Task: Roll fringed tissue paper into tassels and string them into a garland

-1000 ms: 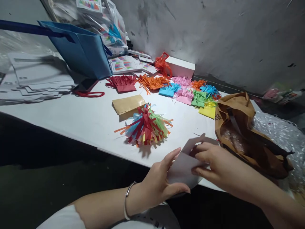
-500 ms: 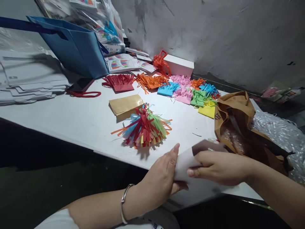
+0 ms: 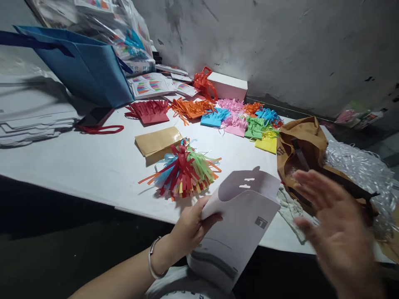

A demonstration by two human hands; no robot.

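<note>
Grips the carton (image 3: 237,224) with the left hand (image 3: 191,226), clamped between thumb and fingers at its left side. Has it tilted across the front edge of the table (image 3: 71,166), upper end over the white top, lower end hanging in front, mouth gaping. Raises the right hand (image 3: 338,226) off to the right, blurred, thumb and fingers apart, with nothing visible between them, near the cloth (image 3: 291,209) and the brown bag (image 3: 305,133).

Could, as a judgement, drop the carton off the edge by slackening the left hand, with no other hold visible. Could crease its thin wall by pinching harder on one side only. Could splay the loose strips of the tassel (image 3: 183,170), just behind the left hand, by swinging the carton leftward. Could snag the cloth or brown bag by sweeping the right hand low.

Farther out, find tan papers (image 3: 158,140), then fringed papers (image 3: 156,117), then the blue bag (image 3: 90,70).
</note>
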